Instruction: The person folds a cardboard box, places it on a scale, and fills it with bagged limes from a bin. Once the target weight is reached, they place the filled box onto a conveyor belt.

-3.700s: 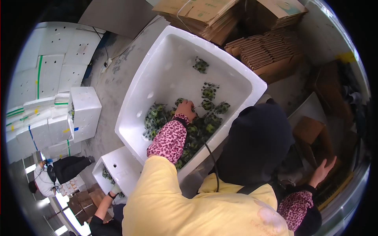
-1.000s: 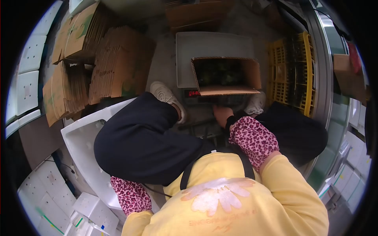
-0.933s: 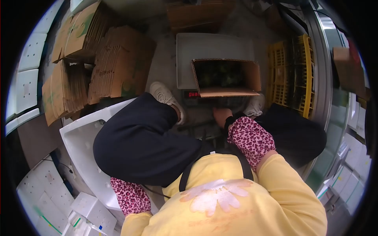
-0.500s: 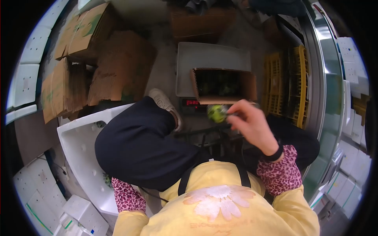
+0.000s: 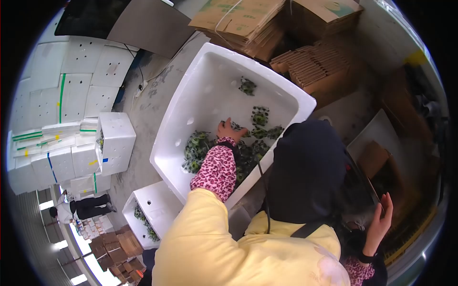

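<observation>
green produce: piled in the near corner of my white foam box, a few loose pieces further in
left hand: down on the pile, fingers spread, grip I can't tell
right hand: raised, fingers loosely open, holds nothing
cardboard stacks: behind box

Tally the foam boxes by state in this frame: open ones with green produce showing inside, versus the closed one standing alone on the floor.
Open white foam boxes with green produce inside: 2, the large box that the left hand reaches into, and the small box.
Closed white foam box alone on the floor: 1.
Total: 3.
</observation>
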`<state>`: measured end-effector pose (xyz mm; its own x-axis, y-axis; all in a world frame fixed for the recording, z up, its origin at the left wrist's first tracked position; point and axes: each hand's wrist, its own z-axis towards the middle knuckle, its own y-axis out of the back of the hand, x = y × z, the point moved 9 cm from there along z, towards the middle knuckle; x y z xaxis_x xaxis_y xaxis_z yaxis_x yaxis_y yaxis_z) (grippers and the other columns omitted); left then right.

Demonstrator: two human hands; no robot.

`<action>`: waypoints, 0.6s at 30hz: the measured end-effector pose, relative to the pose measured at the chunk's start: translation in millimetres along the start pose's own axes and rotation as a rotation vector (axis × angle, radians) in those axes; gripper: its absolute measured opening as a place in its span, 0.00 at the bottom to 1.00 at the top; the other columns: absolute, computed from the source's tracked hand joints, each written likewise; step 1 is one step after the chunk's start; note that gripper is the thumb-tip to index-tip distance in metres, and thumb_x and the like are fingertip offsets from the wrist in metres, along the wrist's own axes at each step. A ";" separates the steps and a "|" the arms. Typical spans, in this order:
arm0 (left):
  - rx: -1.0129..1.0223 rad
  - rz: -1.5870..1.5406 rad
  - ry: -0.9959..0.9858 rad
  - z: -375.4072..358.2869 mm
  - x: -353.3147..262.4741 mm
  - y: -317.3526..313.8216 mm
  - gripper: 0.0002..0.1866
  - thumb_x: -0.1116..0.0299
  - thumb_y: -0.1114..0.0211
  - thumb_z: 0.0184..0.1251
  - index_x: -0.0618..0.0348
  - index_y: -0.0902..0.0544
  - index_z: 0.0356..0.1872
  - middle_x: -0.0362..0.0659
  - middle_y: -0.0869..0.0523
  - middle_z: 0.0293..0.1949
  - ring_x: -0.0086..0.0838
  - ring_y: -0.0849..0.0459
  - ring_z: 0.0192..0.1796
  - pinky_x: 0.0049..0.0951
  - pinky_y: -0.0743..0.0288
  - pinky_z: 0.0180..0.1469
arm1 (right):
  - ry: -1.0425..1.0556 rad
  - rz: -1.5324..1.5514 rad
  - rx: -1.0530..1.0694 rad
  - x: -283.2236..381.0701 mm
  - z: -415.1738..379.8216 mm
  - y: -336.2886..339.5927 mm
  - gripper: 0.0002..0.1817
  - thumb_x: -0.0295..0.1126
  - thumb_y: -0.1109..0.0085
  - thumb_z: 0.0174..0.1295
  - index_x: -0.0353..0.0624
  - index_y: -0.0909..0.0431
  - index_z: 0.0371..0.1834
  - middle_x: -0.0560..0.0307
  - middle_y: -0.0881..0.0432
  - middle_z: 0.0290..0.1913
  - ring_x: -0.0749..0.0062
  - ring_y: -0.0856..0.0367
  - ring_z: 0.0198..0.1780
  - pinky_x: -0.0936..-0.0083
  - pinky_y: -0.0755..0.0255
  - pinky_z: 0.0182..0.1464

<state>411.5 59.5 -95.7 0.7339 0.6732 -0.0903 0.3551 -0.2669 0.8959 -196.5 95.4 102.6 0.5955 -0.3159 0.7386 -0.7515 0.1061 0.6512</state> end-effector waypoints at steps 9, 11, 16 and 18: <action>0.142 -0.103 -0.267 -24.5 -92.4 -47.8 0.36 0.53 0.29 0.43 0.55 0.30 0.56 0.55 0.29 0.52 0.51 0.29 0.56 0.43 0.31 0.59 | 0.018 0.061 -0.030 35.7 4.5 -6.4 0.17 0.22 0.53 0.67 0.36 0.30 0.59 0.52 0.23 0.55 0.72 0.26 0.57 0.77 0.34 0.58; 0.234 -0.109 -0.379 -27.6 -103.1 -45.5 0.31 0.54 0.29 0.44 0.57 0.25 0.50 0.55 0.28 0.52 0.50 0.28 0.56 0.41 0.32 0.59 | 0.033 0.045 -0.035 39.3 4.3 -5.6 0.17 0.22 0.53 0.67 0.36 0.30 0.58 0.52 0.23 0.54 0.72 0.25 0.56 0.77 0.34 0.58; 0.163 -0.575 -0.304 -6.2 -71.7 -8.0 0.29 0.52 0.30 0.50 0.60 0.24 0.50 0.49 0.19 0.45 0.40 0.22 0.49 0.35 0.27 0.49 | 0.139 -0.030 -0.139 51.4 5.1 18.2 0.14 0.22 0.49 0.64 0.36 0.25 0.52 0.53 0.20 0.50 0.73 0.22 0.51 0.78 0.31 0.54; 0.242 -1.001 -0.126 -20.8 -63.4 20.8 0.29 0.55 0.32 0.56 0.57 0.29 0.56 0.42 0.22 0.48 0.31 0.23 0.49 0.33 0.25 0.43 | 0.136 -0.024 -0.182 47.7 8.2 29.5 0.13 0.21 0.47 0.62 0.36 0.24 0.51 0.54 0.19 0.47 0.71 0.21 0.50 0.79 0.31 0.53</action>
<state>360.3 25.6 -62.3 0.0897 0.5899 -0.8025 0.9322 0.2338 0.2761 -192.6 75.7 155.6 0.6545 -0.1920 0.7313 -0.6803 0.2724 0.6804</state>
